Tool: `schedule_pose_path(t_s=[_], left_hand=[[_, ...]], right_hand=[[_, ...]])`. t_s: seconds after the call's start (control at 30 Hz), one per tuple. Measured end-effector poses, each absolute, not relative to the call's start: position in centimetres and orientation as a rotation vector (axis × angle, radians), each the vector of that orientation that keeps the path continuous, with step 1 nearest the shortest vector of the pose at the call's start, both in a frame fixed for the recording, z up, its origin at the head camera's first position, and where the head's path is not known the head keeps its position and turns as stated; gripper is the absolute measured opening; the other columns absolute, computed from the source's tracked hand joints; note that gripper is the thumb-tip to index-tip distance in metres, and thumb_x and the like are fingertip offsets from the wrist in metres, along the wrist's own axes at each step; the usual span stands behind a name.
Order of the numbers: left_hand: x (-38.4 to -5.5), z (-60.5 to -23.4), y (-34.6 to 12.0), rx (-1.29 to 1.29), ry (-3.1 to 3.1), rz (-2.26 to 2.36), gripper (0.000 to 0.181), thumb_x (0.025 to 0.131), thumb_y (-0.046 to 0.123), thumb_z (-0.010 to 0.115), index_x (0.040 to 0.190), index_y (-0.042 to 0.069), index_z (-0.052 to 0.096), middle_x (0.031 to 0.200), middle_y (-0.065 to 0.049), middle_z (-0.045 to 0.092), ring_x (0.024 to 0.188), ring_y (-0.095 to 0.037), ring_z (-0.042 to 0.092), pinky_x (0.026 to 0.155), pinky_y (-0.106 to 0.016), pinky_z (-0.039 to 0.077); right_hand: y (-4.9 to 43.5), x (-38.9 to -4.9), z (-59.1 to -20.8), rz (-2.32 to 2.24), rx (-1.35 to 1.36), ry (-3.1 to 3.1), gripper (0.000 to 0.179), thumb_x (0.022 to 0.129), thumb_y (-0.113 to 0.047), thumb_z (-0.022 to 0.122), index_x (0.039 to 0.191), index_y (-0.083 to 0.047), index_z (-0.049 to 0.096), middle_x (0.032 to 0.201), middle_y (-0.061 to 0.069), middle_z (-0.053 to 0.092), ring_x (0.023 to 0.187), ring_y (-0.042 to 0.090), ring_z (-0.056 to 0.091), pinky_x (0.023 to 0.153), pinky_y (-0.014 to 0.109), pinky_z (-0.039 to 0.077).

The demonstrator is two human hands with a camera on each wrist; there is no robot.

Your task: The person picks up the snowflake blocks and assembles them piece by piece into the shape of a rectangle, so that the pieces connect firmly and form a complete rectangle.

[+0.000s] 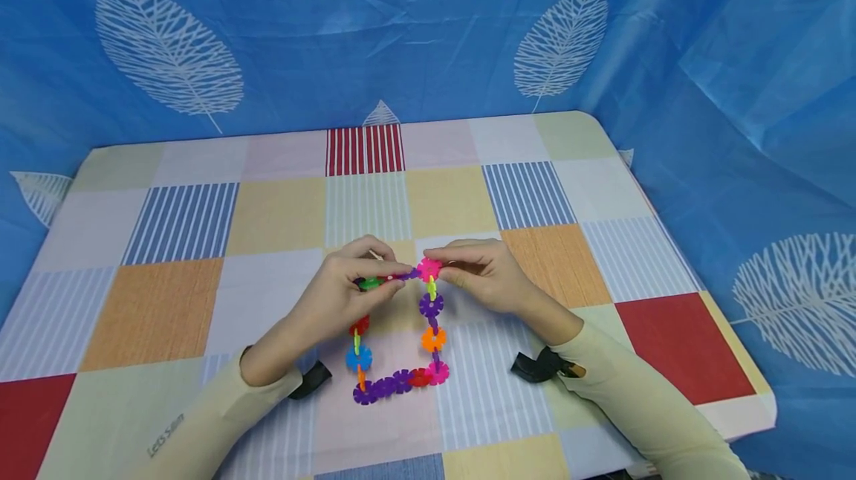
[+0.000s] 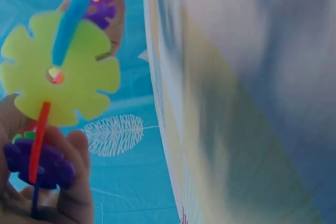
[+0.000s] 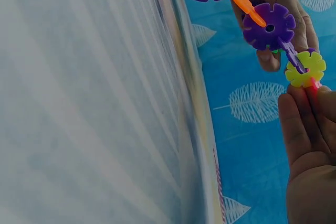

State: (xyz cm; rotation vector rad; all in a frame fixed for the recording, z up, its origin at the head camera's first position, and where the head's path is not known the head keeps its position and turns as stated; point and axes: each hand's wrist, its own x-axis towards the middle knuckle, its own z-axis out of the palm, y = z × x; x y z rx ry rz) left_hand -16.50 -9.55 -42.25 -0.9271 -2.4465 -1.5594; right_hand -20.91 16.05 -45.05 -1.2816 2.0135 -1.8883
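Observation:
Notched plastic flower discs, slotted edge to edge, make a roughly square chain held up over the cloth in the head view. My left hand (image 1: 328, 290) pinches its upper left part, near a green disc (image 1: 371, 283). At the upper right corner my right hand (image 1: 491, 276) pinches a pink disc (image 1: 429, 269). Down the right side hang a purple disc (image 1: 431, 305) and an orange disc (image 1: 433, 339). A blue disc (image 1: 359, 358) is on the left side, and a red disc (image 1: 420, 377) on the lower edge. The left wrist view shows a yellow-green disc (image 2: 79, 90) close up.
A patchwork-print cloth (image 1: 274, 216) covers the table. Blue sheeting with white leaf prints (image 1: 170, 49) stands behind it and along the right side. Black straps (image 1: 538, 365) hang at both sleeves.

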Motion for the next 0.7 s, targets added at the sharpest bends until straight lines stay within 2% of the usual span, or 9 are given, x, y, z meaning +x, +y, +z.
schedule_pose_path(t_s=[0.23,0.37,0.5,0.7], left_hand=[[-16.51,-42.04,-9.49,-0.897,-2.472,-1.592,0.016,0.084,0.004,0.076,0.099,0.011,0.078,0.097,0.009,0.070,0.090,-0.009,0.064,0.064,-0.026,0.056],[-16.42,-41.95,-9.38,-0.877,-2.477,-1.626,0.015,0.084,0.005,0.076,0.097,0.010,0.079,0.094,0.009,0.071,0.087,-0.009,0.065,0.061,-0.026,0.055],[-16.35,-42.08,-9.38,-0.909,-2.455,-1.666,0.014,0.084,0.005,0.076,0.097,0.009,0.079,0.093,0.009,0.071,0.082,-0.010,0.065,0.056,-0.026,0.053],[-16.43,-42.25,-9.39,-0.957,-2.430,-1.677,0.015,0.083,0.003,0.077,0.097,0.008,0.079,0.092,0.007,0.071,0.077,-0.010,0.064,0.051,-0.025,0.050]], right_hand=[[15.82,-20.98,-45.03,-1.839,-1.374,2.059,0.040,0.078,0.019,0.068,0.116,0.008,0.067,0.106,0.015,0.071,0.094,0.025,0.068,0.079,0.038,0.056],[15.67,-20.92,-45.09,-1.868,-1.402,2.042,0.041,0.074,0.020,0.071,0.113,0.009,0.068,0.102,0.015,0.071,0.090,0.025,0.069,0.075,0.037,0.057],[15.44,-20.69,-45.18,-1.918,-1.377,2.032,0.035,0.072,0.022,0.072,0.105,0.011,0.070,0.096,0.016,0.072,0.084,0.024,0.070,0.070,0.037,0.058],[15.25,-20.32,-45.37,-1.989,-1.313,2.004,0.027,0.073,0.021,0.071,0.099,0.014,0.070,0.091,0.020,0.072,0.078,0.026,0.071,0.066,0.037,0.059]])
